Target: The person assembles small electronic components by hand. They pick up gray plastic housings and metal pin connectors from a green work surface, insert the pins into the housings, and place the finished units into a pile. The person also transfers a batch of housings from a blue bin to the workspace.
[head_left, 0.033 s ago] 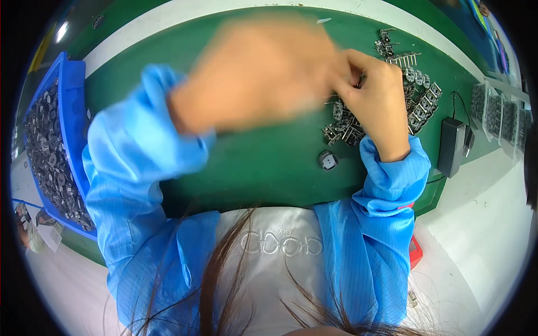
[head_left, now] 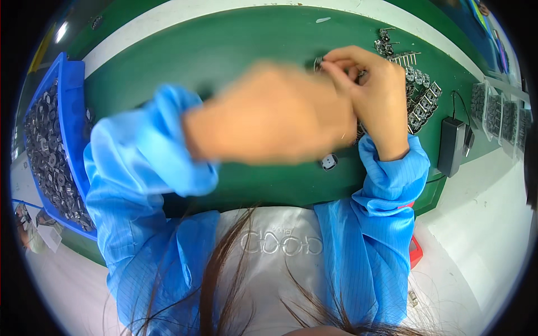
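My right hand [head_left: 374, 81] pinches a small dark part with thin bright pins [head_left: 318, 64] between thumb and forefinger, above the green bench. Lower and to the left, my left hand [head_left: 272, 115] is smeared by motion. Its fingers cannot be made out, nor whether anything is in them. A small round grey part with a light face [head_left: 329, 162] lies on the bench just below the left hand. Clustered small dark parts with metal pins [head_left: 424, 106] lie beside and behind my right hand, which hides some of them together with the left.
At the left stands a blue bin [head_left: 74, 120] full of small dark round parts. A black box-shaped adapter with a cord [head_left: 451, 147] sits by the bench's right edge. Beyond it are clear trays [head_left: 499, 117] of dark parts. A red object [head_left: 415, 252] shows low at the right.
My left hand has moved down, toward me. The right hand stays nearly in place, its fingertips higher and further left, and the pinned part now shows between them.
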Demonstrator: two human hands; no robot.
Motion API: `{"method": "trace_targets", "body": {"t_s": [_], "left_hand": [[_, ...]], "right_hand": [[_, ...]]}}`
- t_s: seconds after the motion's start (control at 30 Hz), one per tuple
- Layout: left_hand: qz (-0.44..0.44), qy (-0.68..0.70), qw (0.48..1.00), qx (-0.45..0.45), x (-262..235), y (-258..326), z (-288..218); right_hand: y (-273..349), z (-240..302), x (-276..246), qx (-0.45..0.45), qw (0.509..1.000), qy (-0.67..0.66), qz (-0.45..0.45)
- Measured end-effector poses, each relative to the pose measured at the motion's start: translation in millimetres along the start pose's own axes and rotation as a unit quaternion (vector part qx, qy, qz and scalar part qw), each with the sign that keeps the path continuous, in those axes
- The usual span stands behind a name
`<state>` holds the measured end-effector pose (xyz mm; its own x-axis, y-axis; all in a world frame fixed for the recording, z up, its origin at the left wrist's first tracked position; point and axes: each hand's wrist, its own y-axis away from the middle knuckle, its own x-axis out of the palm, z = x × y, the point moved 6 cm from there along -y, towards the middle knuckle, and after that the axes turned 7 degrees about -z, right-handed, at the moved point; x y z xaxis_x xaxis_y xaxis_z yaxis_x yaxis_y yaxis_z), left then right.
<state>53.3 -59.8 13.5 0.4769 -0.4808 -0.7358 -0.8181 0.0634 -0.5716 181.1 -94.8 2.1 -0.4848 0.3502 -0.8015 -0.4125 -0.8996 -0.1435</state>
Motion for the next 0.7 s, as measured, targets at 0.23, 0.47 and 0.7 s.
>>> {"method": "trace_targets", "body": {"t_s": [0.23,0.47,0.7], "left_hand": [[0.115,0.050,0.992,0.010,46,28,-41],[-0.063,0.194,0.965,-0.165,-18,-2,18],[-0.046,0.290,0.870,-0.396,-29,8,67]], "right_hand": [[-5,-5,-10,0.079,0.944,-0.298,-0.117],[-5,-1,-9,0.077,0.889,-0.449,-0.055],[-1,28,-22,-0.189,0.949,-0.164,-0.191]]}}
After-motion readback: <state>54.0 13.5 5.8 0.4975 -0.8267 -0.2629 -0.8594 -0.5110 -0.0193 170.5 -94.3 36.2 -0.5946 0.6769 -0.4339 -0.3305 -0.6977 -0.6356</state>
